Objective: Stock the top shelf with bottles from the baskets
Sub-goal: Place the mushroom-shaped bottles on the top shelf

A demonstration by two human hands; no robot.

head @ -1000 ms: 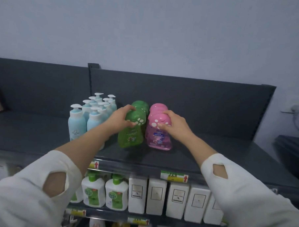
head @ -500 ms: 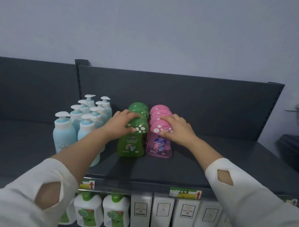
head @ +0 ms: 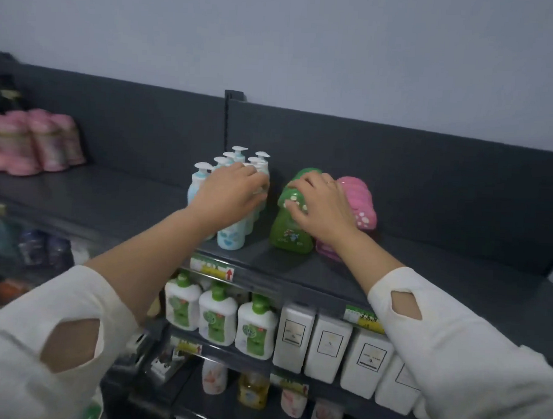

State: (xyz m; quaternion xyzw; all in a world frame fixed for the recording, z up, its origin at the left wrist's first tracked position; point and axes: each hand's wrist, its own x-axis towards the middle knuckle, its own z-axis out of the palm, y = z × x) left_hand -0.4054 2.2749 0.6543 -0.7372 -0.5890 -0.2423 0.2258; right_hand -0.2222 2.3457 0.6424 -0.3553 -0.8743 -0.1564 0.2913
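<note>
On the dark top shelf (head: 424,279) stand three rows of bottles. My left hand (head: 231,191) rests on the tops of the light blue pump bottles (head: 231,236), fingers curled over a pump head. My right hand (head: 319,211) lies on the spotted cap of the front green bottle (head: 286,235). A row of pink bottles (head: 361,200) stands just right of the green ones, partly hidden behind my right wrist. No basket is in view.
Pink refill pouches (head: 31,141) sit at the shelf's far left. Below hang white and green soap bottles (head: 216,314) and white boxes (head: 326,347). The shelf's front edge carries yellow price labels (head: 212,266). Bare shelf lies to the right of the pink row.
My left hand has moved from the green bottle to the blue pump bottles. My right hand has moved from the pink bottle to the green one. My view has swung left.
</note>
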